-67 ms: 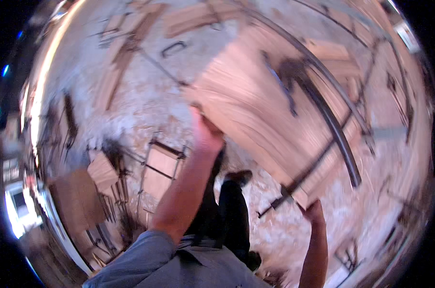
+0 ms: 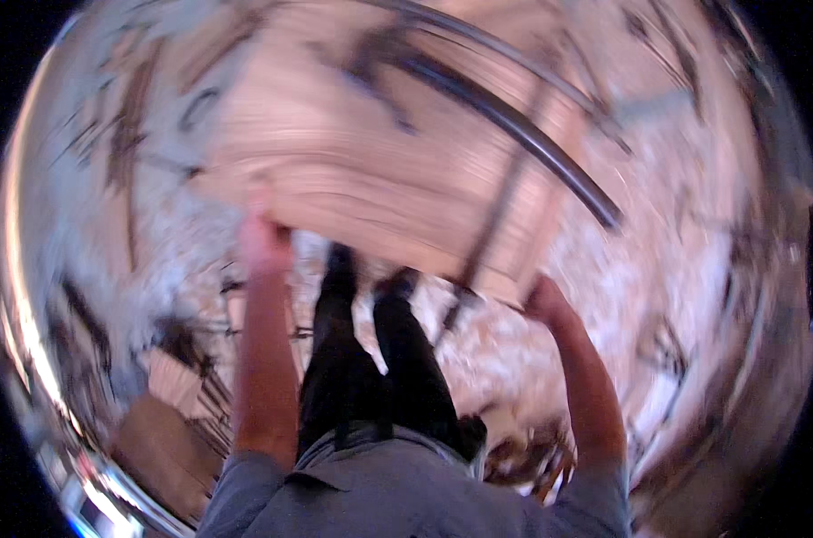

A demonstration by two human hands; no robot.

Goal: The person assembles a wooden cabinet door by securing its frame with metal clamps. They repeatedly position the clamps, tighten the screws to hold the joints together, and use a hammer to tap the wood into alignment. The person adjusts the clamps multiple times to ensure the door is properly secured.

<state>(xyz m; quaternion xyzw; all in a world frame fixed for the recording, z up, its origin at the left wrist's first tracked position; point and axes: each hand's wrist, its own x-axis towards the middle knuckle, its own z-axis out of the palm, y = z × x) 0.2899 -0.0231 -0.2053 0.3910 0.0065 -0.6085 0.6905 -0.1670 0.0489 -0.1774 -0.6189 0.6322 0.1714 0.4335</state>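
Observation:
A wide, light-wood panel [image 2: 361, 170] is held in front of my body, blurred by motion. My left hand [image 2: 267, 238] grips its near edge at the left. At its near right corner is my right hand [image 2: 543, 300], with the fingers partly hidden by the wood. A thick dark pipe [image 2: 523, 134] lies over the panel's top, joined to a dark clamp head [image 2: 384, 58]. Beyond it runs a second, thinner pipe [image 2: 478, 31]. A dark bar clamp [image 2: 496, 215] crosses the panel near its right end and sticks out past the near edge.
On the pale, patchy floor at the far left lies a C-clamp [image 2: 197, 108], near long wooden strips [image 2: 133, 108]. A brown board [image 2: 164, 448] and a smaller wood block [image 2: 171, 381] stand at the lower left. My legs [image 2: 361, 359] are below the panel.
The panel, with its clamps and both my hands, has shifted left and turned to lie more squarely across my front. The surroundings have swung round in view. Both hands keep their hold.

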